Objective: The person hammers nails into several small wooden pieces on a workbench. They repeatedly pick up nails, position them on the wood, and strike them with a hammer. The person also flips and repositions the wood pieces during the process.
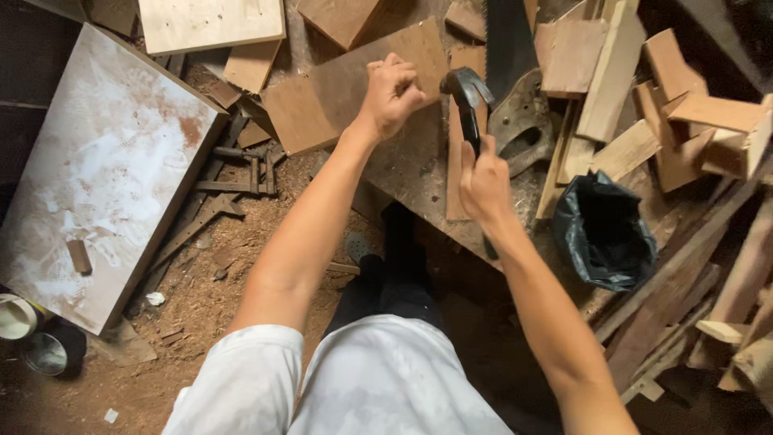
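Left hand fisted, fingers pinched on something too small to tell, against the board. Right hand grips the hammer, raised just right of them; strike not landed.
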